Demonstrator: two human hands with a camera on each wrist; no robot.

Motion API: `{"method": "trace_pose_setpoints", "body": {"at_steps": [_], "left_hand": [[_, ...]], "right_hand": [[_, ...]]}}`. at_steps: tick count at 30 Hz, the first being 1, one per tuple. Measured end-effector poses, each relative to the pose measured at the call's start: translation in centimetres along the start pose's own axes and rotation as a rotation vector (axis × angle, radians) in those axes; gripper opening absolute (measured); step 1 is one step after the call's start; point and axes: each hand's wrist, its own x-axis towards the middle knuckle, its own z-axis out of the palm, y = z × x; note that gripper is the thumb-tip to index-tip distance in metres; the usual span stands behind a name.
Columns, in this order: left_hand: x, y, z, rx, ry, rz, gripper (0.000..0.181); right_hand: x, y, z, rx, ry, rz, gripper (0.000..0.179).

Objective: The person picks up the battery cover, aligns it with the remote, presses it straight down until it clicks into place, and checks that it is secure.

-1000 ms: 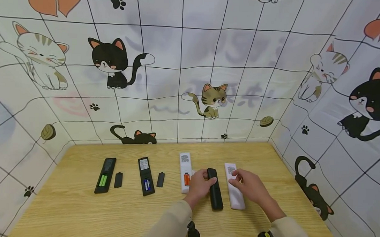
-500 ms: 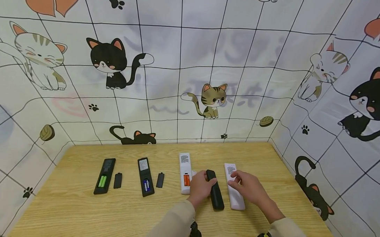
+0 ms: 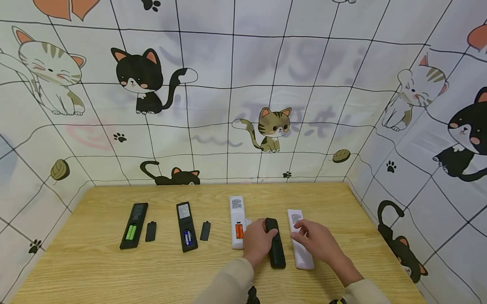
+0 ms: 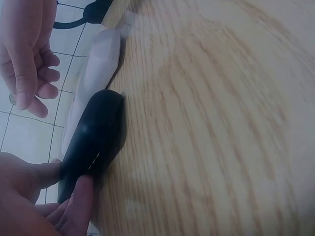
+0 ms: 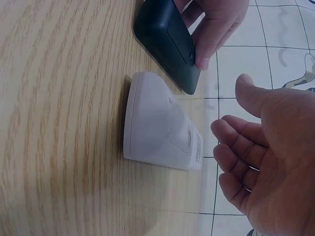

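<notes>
My left hand (image 3: 258, 242) holds a black remote control (image 3: 277, 249) at its far end, thumb on one side. The left wrist view shows its fingers around that end, and the remote (image 4: 93, 137) lies close over the wood. In the right wrist view a closed battery cover shows on its back. Over the white remote control (image 3: 303, 256) at the right hovers my right hand (image 3: 318, 240), fingers loosely bent. Nothing is in its grasp; the right wrist view shows this hand (image 5: 280, 152) apart from the white remote (image 5: 157, 123), which lies back up with its cover on.
Left of my hands lies another white remote (image 3: 236, 207) with orange batteries, its loose cover partly hidden. Farther left are two black remotes, one with blue batteries (image 3: 186, 226), one with green (image 3: 134, 224), each beside its loose cover. A cat-print cloth (image 3: 205, 101) hangs behind the table (image 3: 142, 278).
The near end of the black remote has swung slightly right and then back left in my left hand, whose forearm has shifted a little right. My right hand stays almost still.
</notes>
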Motion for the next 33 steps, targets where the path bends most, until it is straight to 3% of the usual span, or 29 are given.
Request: {"method": "trace_pose_setpoints", "body": {"at_steps": [13,22,33], "left_hand": [[-0.14,0.16,0.09,0.085,0.044,0.020,0.039],[-0.07,0.04,0.08,0.072,0.039,-0.007,0.039],[0.05,-0.05,-0.27,0.042,0.027,0.029,0.038]], "right_hand": [[0.08,-0.02,0.31,-0.005,0.004,0.001,0.031],[0.07,0.02,0.46,-0.010,-0.006,0.001,0.034],[0.20,-0.33,0.30,-0.023,-0.002,0.008,0.033]]}}
